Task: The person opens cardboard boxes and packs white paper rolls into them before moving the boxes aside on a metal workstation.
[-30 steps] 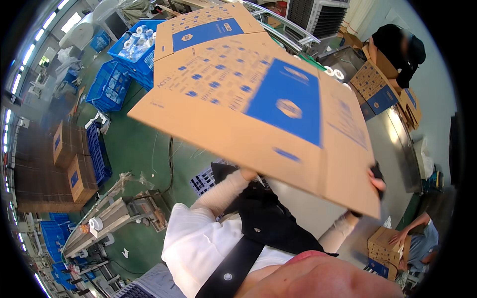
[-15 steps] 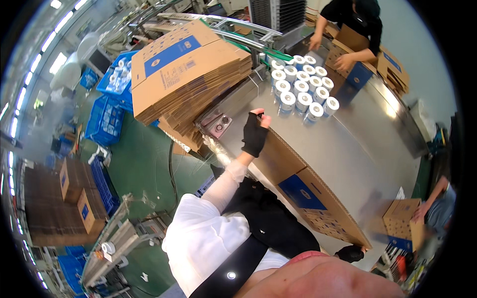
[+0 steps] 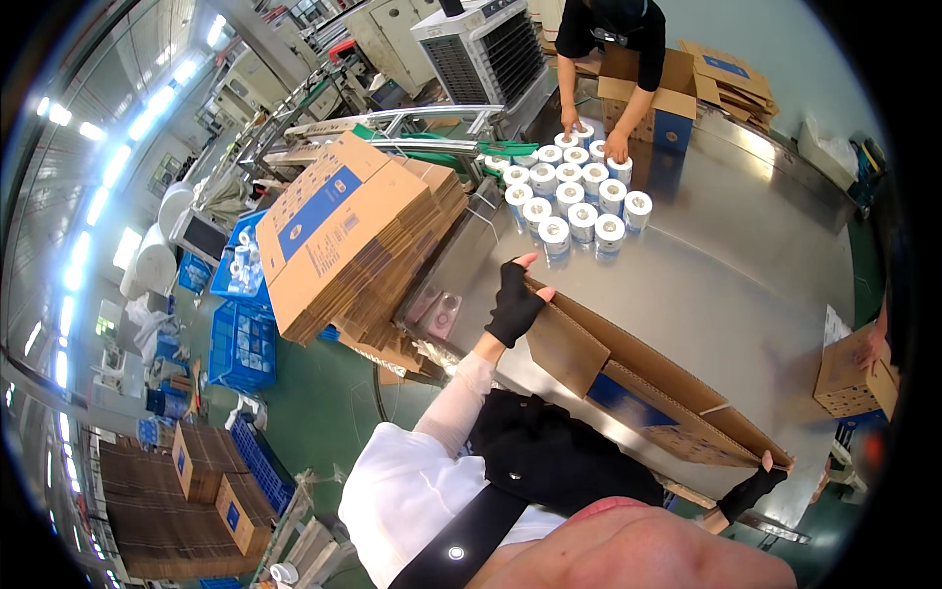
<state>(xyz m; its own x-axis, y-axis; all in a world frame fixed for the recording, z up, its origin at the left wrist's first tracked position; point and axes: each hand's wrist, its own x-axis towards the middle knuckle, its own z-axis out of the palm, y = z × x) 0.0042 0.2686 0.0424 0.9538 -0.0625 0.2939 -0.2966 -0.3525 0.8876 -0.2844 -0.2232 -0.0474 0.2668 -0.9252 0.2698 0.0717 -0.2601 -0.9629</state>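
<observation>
A cardboard box (image 3: 567,355) with a blue printed panel stands on edge along the near side of the metal table, partly opened out with a narrow gap between its walls. My left hand (image 3: 518,304), in a black fingerless glove, grips its far left corner between thumb and fingers. At the opposite end, my right hand (image 3: 754,491), gloved the same way, has its fingertips closed on the near right corner. Beyond the box, a cluster of white wrapped rolls (image 3: 569,196) stands upright on the metal table (image 3: 726,265).
A person's hands (image 3: 616,145) touch the rolls at the far side, beside an open carton (image 3: 677,103). Flat cartons (image 3: 343,221) are stacked at the left. Another person's hand (image 3: 871,346) rests on a carton (image 3: 849,378) at the right. Blue crates (image 3: 240,344) stand on the floor.
The flat cardboard box has been spread, so a gap shows between its walls. My right hand has come further into view. The far person's hands have moved from their carton onto the rolls.
</observation>
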